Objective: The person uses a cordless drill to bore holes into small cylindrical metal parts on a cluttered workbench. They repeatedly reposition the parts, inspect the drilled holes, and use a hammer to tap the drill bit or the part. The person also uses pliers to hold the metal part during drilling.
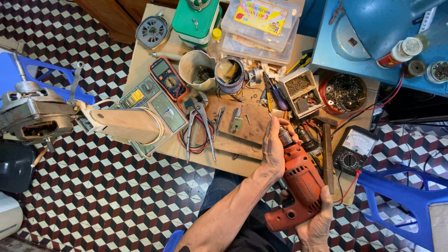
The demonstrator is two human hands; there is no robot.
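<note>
Orange plastic-bodied electric drill [298,186], lower right of frame: looks heavy, rigid. Your right hand [317,221] fingers grip handle; left hand [274,147] fingers close round metal chuck [284,136].

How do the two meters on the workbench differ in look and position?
The orange-cased multimeter has a blank rectangular screen above a round dial; the black meter has a white needle-scale face above its dial. The orange-cased multimeter lies at the left, beside the pliers; the black meter sits at the bench's right edge, beyond the orange drill held in the left hand and right hand. Both lie face up.
</note>
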